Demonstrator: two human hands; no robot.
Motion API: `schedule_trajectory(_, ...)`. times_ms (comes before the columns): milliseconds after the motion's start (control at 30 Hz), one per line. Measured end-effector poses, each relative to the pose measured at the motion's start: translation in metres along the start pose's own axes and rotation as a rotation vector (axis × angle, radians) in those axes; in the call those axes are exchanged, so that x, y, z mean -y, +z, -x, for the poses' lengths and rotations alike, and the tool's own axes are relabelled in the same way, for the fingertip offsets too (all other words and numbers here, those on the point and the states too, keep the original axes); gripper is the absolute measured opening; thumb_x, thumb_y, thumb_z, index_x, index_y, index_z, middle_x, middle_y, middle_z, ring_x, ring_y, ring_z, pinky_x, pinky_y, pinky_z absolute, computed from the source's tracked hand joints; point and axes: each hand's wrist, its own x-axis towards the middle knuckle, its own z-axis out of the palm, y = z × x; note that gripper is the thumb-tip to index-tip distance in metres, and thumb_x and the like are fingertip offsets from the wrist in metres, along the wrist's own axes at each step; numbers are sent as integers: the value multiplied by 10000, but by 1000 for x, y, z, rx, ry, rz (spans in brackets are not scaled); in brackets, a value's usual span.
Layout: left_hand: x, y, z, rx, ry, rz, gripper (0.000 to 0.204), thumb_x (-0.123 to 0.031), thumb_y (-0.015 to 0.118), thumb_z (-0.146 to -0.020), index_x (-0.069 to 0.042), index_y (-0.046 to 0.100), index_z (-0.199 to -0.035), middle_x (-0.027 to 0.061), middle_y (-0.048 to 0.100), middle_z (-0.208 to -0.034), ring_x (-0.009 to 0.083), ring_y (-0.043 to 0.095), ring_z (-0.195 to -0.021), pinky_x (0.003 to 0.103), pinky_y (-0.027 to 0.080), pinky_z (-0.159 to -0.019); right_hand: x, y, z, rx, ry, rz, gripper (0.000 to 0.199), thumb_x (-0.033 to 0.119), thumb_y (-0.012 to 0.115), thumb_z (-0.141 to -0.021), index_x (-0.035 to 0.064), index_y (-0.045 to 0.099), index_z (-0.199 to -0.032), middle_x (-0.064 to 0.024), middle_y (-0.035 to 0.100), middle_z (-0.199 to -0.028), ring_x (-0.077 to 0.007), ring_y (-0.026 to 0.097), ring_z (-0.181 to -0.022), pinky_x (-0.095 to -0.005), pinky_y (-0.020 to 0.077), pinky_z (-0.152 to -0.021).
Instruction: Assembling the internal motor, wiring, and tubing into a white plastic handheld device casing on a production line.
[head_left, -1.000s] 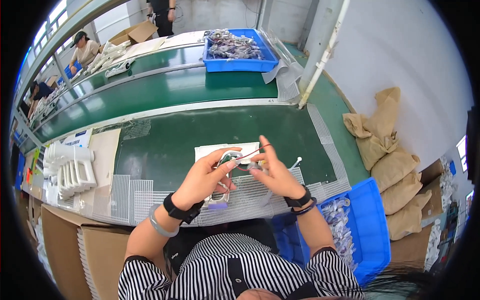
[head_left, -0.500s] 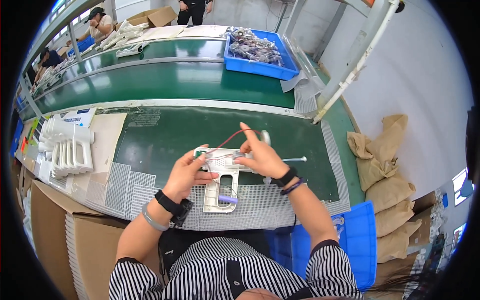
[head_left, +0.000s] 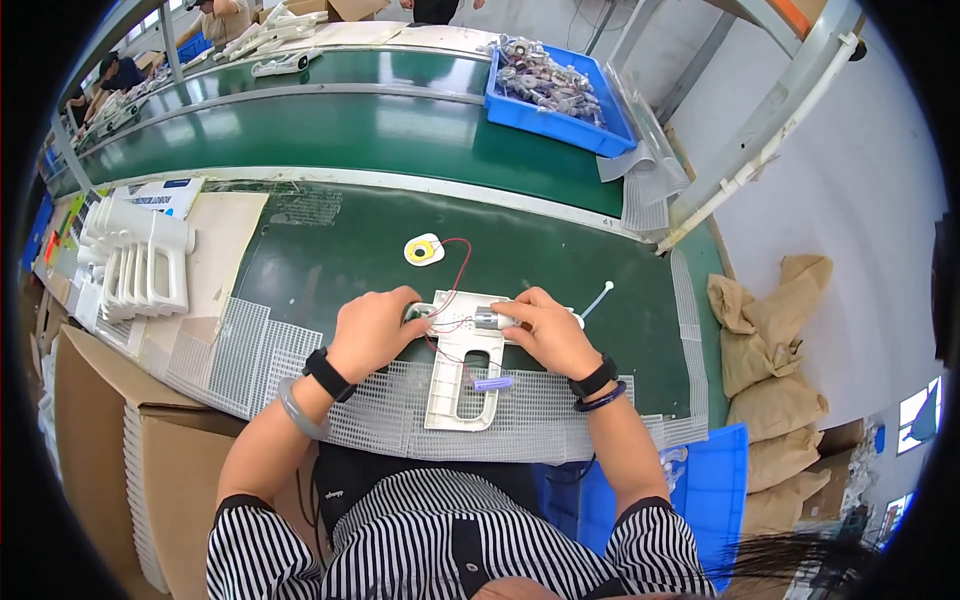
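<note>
A white plastic gun-shaped housing half lies hollow side up on the mesh-covered table edge, its handle towards me. My right hand pinches a silver and white motor-like cylinder over the housing's upper part. At the housing's left end, the fingers of my left hand are closed around a small part they mostly cover. Thin wires cross between the hands. A red wire leads to a yellow disc with a black centre on the green surface. Across the handle rests a purple cylindrical piece.
Left of me stands a row of white housings. A white rod with a round tip sticks out beyond my right hand. Past the divider, a blue crate holds many small parts. Cardboard boxes, a blue bin and brown sacks surround the table.
The yellow disc now lies flat beyond the housing; before, it hung near my raised right hand. My right hand has come down onto the cylinder. The view has shifted slightly.
</note>
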Motion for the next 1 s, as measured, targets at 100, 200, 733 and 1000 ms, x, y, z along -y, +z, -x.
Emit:
schedule_trajectory(100, 6, 6, -5, 18, 90, -126, 305, -349, 707, -876, -89, 721, -1035, 121, 723, -812, 323, 708, -786, 440, 545, -682, 7, 4, 9, -2, -24, -9, 348, 175, 745, -855, 163, 693, -1199, -68, 610, -999, -266, 658, -825, -380, 539, -737)
schedule_trajectory(200, 6, 5, -3, 40, 138, -212, 299, -339, 709, -878, -90, 707, -1044, 130, 715, -785, 339, 703, -776, 454, 535, -671, 25, 3, 25, 38, 15, 55, 372, 193, 741, -863, 161, 692, -1230, -54, 617, -957, -247, 648, -761, -365, 530, -730)
schedule_trajectory(733, -17, 40, 11, -281, 24, -93, 266, -326, 671, -938, -88, 587, -1022, 118, 651, -620, 341, 659, -585, 442, 493, -535, 31, 39, 47, -270, -44, 301, 349, 303, 699, -888, 120, 661, -1182, -22, 631, -972, -220, 672, -833, -387, 517, -707)
schedule_trajectory(1000, -18, 55, 14, -347, 10, -251, 290, -342, 679, -933, -93, 619, -1069, 111, 645, -608, 331, 654, -555, 431, 487, -504, 33, 42, 49, -309, 1, 243, 348, 265, 713, -877, 106, 650, -1180, -37, 623, -961, -226, 677, -843, -378, 546, -695)
